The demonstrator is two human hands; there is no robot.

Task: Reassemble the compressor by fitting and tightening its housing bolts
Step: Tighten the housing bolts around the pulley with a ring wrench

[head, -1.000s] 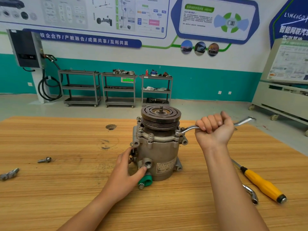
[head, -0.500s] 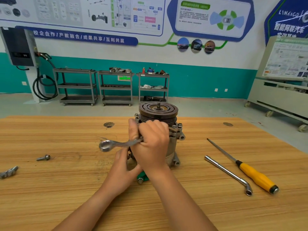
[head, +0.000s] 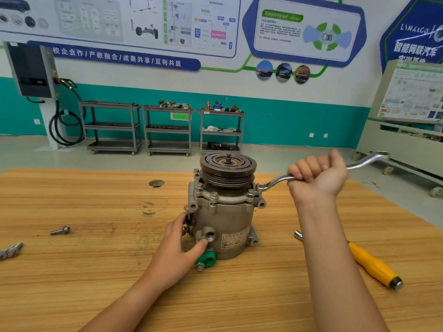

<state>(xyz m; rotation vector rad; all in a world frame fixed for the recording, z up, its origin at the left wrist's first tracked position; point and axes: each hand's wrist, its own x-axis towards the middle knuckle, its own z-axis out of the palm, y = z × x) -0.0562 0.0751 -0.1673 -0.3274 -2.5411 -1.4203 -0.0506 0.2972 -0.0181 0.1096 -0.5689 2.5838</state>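
Your right hand (head: 316, 178) is fisted round the wrench (head: 275, 182), its ring on a housing bolt (head: 260, 187). Your left hand (head: 177, 245) grips the compressor (head: 225, 212), upright mid-tabletop (head: 96, 271). Pull crookedly and the ring may slip off, or the compressor may tip.

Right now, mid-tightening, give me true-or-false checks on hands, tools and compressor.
1. The right hand grips the wrench, its ring end on a bolt at the compressor's top right. True.
2. The left hand holds the yellow screwdriver. False: it holds the compressor's lower left; the screwdriver lies on the table.
3. A loose bolt lies left of the compressor. True.
4. The compressor lies on its side. False: it stands upright, pulley on top.
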